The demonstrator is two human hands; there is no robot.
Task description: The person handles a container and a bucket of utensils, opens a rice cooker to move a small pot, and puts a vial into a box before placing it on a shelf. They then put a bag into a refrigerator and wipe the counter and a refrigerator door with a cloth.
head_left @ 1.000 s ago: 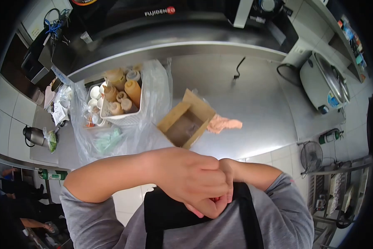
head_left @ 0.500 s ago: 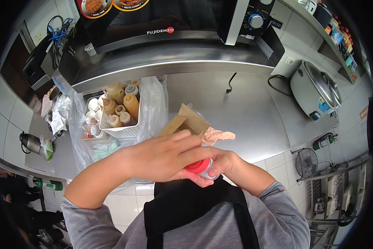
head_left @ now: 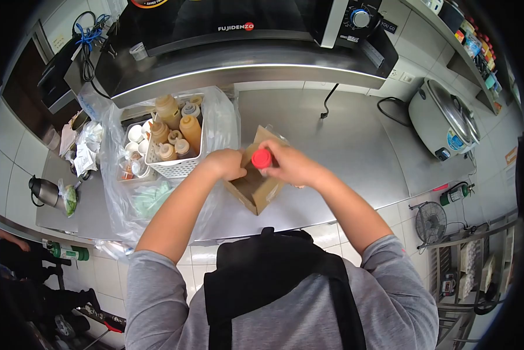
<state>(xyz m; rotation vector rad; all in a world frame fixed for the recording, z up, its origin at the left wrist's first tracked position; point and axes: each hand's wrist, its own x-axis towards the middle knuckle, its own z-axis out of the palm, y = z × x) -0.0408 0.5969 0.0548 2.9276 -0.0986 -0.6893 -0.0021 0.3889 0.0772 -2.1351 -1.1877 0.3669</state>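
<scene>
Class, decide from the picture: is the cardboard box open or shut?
Open: the cardboard box shows its inside from above, and a flap sticks out at its far side.

The premises present as a kitchen, apparently food-service rather than domestic. Grounds for the finding: a stainless-steel table (head_left: 355, 151) stands below a raised metal shelf (head_left: 244, 72) bearing a microwave (head_left: 273, 14); a large rice cooker (head_left: 442, 119) sits to the right; squeeze bottles (head_left: 190, 133) with brown and yellowish contents fill a white basket (head_left: 179, 170). Walls (head_left: 5, 154) and floor (head_left: 106, 274) are tiled. Metal racking (head_left: 445, 271) is noted. The person wears a black apron (head_left: 262, 274).
</scene>
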